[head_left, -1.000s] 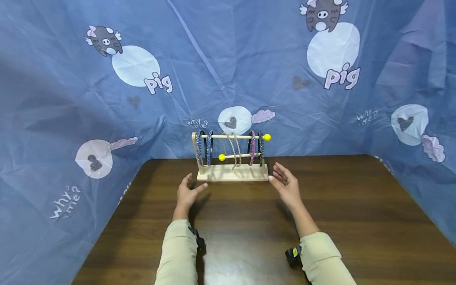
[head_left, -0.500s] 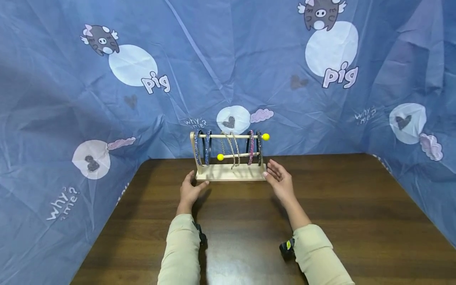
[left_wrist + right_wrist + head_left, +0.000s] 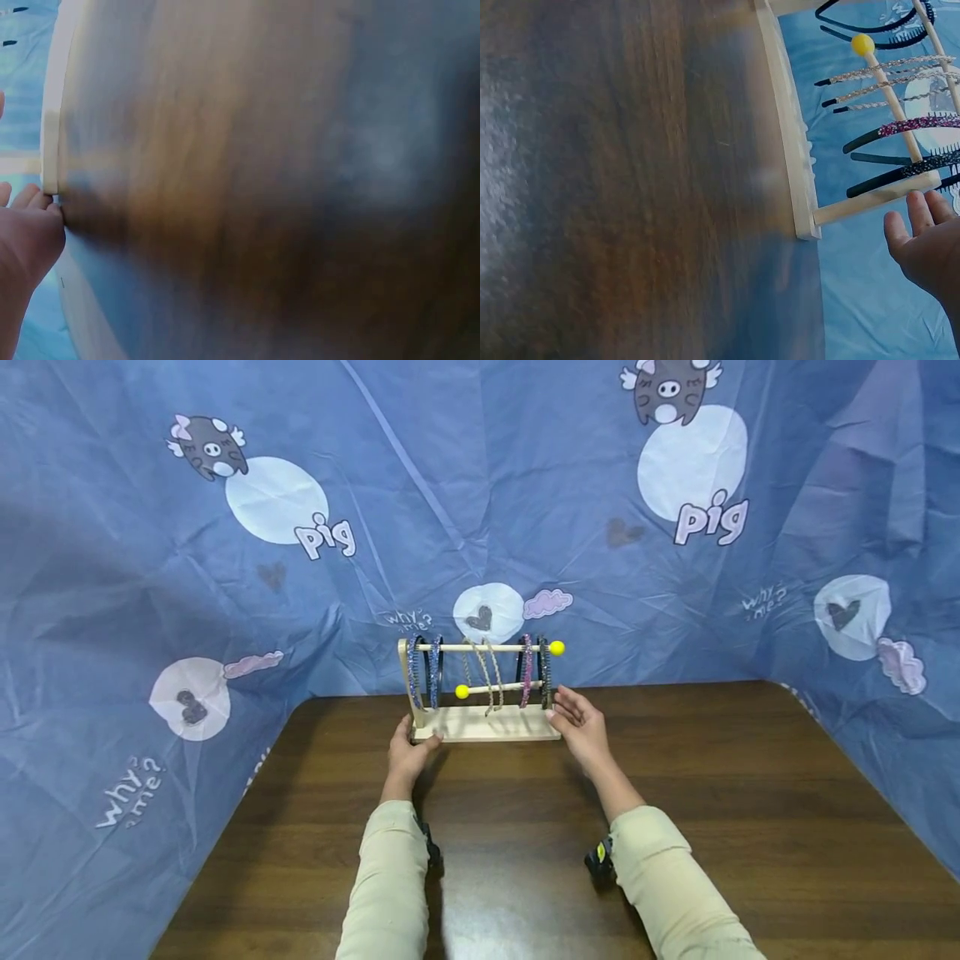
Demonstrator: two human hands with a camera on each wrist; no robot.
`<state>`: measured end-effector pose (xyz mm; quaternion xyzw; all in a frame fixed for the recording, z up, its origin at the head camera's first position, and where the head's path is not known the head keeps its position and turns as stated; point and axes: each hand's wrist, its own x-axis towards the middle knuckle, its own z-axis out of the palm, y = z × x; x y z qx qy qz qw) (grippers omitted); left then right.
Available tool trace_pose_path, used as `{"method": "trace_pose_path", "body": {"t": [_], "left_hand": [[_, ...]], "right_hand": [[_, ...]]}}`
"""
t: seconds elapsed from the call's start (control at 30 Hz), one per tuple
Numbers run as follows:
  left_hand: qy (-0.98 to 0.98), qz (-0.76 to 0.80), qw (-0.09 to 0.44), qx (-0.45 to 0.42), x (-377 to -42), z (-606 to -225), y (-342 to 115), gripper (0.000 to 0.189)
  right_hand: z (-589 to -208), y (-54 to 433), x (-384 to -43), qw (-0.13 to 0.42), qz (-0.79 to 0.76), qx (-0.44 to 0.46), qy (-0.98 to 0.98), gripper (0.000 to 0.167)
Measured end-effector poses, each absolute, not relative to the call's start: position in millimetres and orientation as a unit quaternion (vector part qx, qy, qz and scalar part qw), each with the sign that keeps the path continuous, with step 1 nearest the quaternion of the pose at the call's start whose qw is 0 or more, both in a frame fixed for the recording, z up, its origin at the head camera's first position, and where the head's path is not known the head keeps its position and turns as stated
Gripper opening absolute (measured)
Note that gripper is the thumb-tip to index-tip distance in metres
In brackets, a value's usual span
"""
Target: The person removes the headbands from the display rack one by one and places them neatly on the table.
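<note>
A pale wooden headband rack (image 3: 487, 723) stands on the table, holding several headbands on two rods tipped with yellow balls. Blue glittery headbands (image 3: 435, 672) hang at the left, braided beige ones (image 3: 495, 677) in the middle, pink (image 3: 527, 672) and dark ones (image 3: 545, 672) at the right. My left hand (image 3: 408, 756) is at the rack's left end, fingers at the base's end (image 3: 51, 161) and thumb spread over its front edge; firm contact cannot be told. Beside the right post (image 3: 877, 201), my right hand (image 3: 930, 247) has loosely bent fingers and holds nothing.
A brown wooden table (image 3: 510, 827) carries the rack near its back edge. Blue cloth (image 3: 420, 527) with pig prints hangs close behind and at both sides. Small dark cameras are strapped at both wrists.
Both hands have moved inward to the rack's ends, the left to the base's left corner and the right to the right post. The rack appears to stay in place.
</note>
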<state>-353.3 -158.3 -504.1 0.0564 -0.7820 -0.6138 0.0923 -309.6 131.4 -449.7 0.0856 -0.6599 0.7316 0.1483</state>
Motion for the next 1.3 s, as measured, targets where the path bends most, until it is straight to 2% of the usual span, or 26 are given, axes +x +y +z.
{"method": "trace_pose_path", "body": {"t": [0.37,0.73,0.97,1.2,1.3], "left_hand": [[-0.794,-0.6,0.071,0.07,-352,-500,-160,0.081],[-0.837,-0.517,0.157,0.093,-356,-509,-150,0.068],[-0.861,-0.457,0.179,0.133,-358,-515,-147,0.067],[-0.88,-0.424,0.136,0.166,-356,-515,-144,0.065],[-0.884,-0.415,0.133,0.17,-356,-515,-142,0.064]], "right_hand": [[-438,131,-311,0.108,0.727,0.067,-0.675,0.053],[-455,135,-328,0.082,0.717,0.067,-0.688,0.055],[-463,129,-333,0.114,0.693,0.058,-0.709,0.046],[-461,130,-337,0.165,0.701,0.02,-0.693,0.031],[-459,133,-338,0.177,0.695,0.016,-0.697,0.027]]}}
